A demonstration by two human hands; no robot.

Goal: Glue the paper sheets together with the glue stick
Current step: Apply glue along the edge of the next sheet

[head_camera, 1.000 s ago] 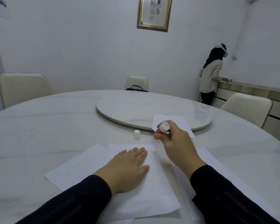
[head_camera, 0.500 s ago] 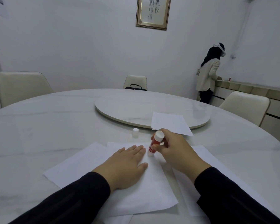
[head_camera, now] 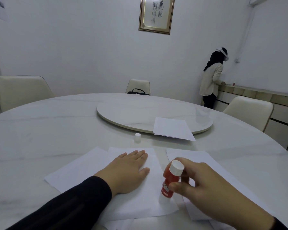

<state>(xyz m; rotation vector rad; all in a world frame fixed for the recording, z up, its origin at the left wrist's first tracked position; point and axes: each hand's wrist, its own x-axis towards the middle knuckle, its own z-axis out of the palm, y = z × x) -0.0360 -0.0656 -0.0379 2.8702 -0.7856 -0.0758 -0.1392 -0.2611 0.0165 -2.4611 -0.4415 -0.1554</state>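
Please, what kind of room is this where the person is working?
Probably a private dining or meeting room. A large round marble table carries a turntable in its middle, cream chairs stand around it, and framed calligraphy hangs on the wall.

Red glue stick (head_camera: 169, 185), white paper sheets (head_camera: 150, 193), black sleeves (head_camera: 70, 206)

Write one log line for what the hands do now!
left hand: flat on top white paper sheet | right hand: pinches red glue stick, tip on sheet | small white cap: on table
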